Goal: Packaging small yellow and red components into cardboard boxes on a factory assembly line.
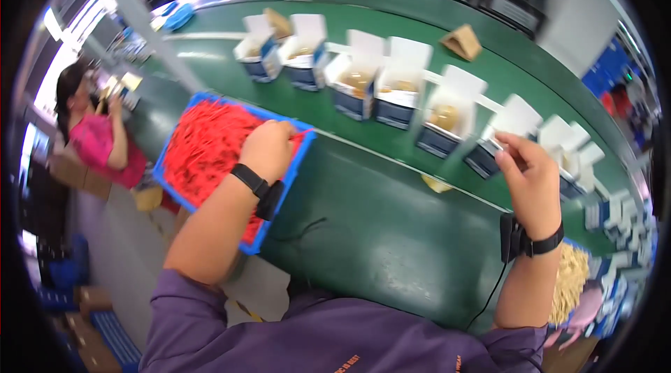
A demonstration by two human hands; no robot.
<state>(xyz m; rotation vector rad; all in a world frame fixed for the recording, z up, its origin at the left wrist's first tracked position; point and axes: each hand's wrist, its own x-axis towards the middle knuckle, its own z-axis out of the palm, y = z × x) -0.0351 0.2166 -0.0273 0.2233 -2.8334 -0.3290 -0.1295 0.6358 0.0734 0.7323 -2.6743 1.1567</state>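
A blue plastic crate (305,153) heaped with thin red strips (210,135) stands on the left. Over its right corner my left hand (269,146) is closed, with a bit of red strip showing at the fingertips. On the right, my right hand (532,181) is raised beside an open blue-and-white carton (482,158). Its thumb and forefinger are slightly apart, and I see nothing between them. More open cartons stand in a row along the green belt, among them one with an amber, rounded item (444,118) inside.
Bent brown cardboard pieces (461,42) lie behind the cartons. At the lower right are a container of pale yellow pieces (570,282) and many stacked cartons (618,223). A person in a pink top (105,139) works at the far left. A metal post (143,20) rises near the crate.
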